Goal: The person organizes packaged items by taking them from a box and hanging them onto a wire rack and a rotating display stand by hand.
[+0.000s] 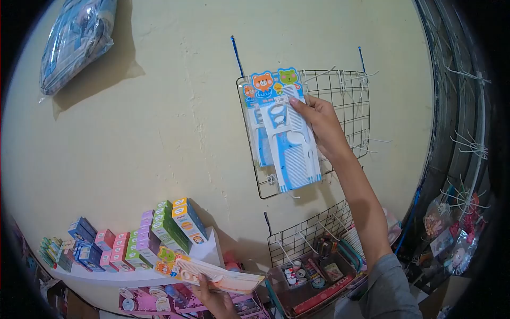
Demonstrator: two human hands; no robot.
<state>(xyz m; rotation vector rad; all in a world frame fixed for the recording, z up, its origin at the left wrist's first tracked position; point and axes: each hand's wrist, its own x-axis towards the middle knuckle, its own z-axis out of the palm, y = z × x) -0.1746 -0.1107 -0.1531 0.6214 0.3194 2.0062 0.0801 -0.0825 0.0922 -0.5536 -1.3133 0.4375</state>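
Note:
My right hand [321, 122], at the upper middle, pinches a blue-and-white carded comb set [289, 138] with bear faces on its header. This pack is held in front of a black wire grid [332, 90] on the wall. Behind it, partly hidden, another blue comb pack [262, 141] is against the grid's left side. Lower down, my left hand [212, 297] is closed on an orange-and-white comb pack [218, 275], which lies nearly level in front of the shelf's right end.
Colourful small boxes [172, 226] stand in rows on a white shelf [212, 247]. Below the grid are a second wire grid [281, 244] and a basket of small goods [313, 308]. A plastic-wrapped package [79, 45] hangs upper left. Metal hooks [467, 199] and bagged items are at the right.

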